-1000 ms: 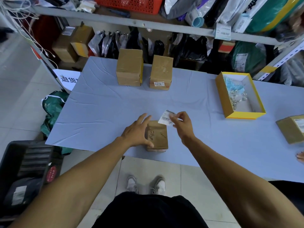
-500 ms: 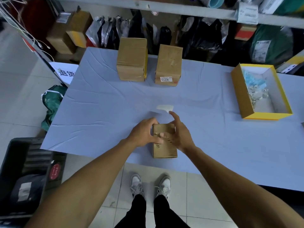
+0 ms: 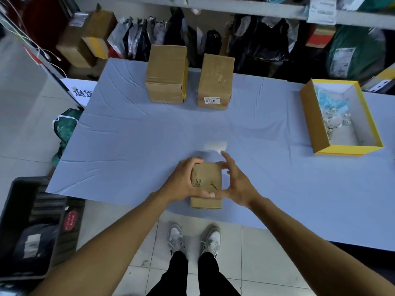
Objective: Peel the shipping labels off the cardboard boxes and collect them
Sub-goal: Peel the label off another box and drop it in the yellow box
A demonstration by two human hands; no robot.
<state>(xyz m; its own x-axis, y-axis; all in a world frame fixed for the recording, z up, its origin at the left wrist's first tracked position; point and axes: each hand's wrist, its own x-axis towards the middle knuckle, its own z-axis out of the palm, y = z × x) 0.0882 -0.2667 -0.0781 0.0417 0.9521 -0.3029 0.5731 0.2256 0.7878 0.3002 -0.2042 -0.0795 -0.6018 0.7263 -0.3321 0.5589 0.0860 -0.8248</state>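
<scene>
1. While both hands frame the small cardboard box (image 3: 207,184) at the near edge of the table (image 3: 128,133), we treat the step as handling this box — turning or shifting it to check the remaining faces for labels.
2. We note the left hand (image 3: 181,182): its fingers curl over the far-left top corner and its thumb reaches along the near edge, so it grips the box.
3. We note the right hand (image 3: 236,184): its fingers lie fairly straight along the right side, with the thumb meeting the left thumb at the near edge. It presses against the box rather than wrapping it; whether it bears any load we cannot tell.
4. We locate the peeled label (image 3: 215,145) — a pale, blurred slip lying on the cloth just beyond the box, free of both hands.
5. We keep the grip on opposite sides, so the light box does not slide off the table edge, which lies just beside it.
6. We rotate the box slowly and inspect each face; the top shows only dark marks.
7. We keep the box clear of the loose label, as its adhesive side may catch the cloth or the cardboard.
8. We count two taller boxes at the far side; the right one (image 3: 215,80) carries a small label (image 3: 211,100) on its near face, and the left one (image 3: 166,73) shows none from here.
9. We judge the yellow-rimmed tray (image 3: 348,149) on the right to be the likely collection point.
</scene>
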